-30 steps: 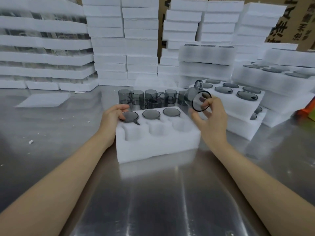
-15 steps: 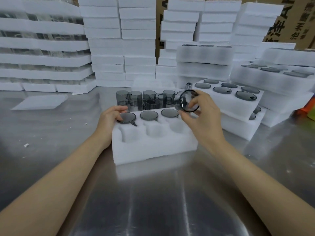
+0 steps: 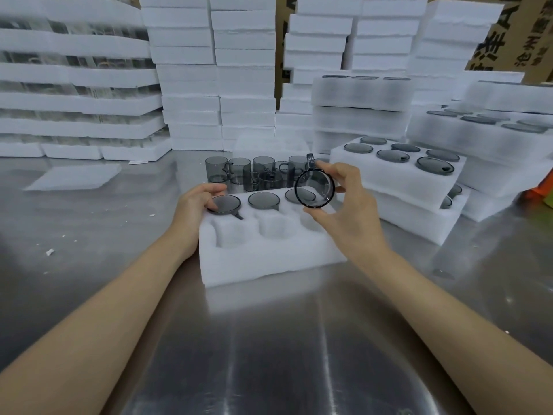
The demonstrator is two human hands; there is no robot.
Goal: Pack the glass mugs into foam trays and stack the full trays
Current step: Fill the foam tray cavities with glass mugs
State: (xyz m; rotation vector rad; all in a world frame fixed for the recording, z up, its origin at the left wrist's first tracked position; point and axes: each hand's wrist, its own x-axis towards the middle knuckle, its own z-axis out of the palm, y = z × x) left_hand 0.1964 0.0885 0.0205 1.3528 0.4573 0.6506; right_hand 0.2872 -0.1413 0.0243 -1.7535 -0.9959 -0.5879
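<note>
While right hand (image 3: 347, 211) is pinching tilted glass mug (image 3: 314, 188) by its rim | left hand (image 3: 194, 208) is gripping seated mug (image 3: 224, 204) in foam tray (image 3: 269, 259) | step: likely filling row nearer wrists | next: probably squaring mug over empty pocket under right hand

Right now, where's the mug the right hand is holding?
Head view, right of centre: the mug is held tilted by the right hand above the foam tray's far-right corner.

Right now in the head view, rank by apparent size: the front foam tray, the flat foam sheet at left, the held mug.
1. foam tray
2. flat foam sheet (farther off, real size unsure)
3. held mug
</note>
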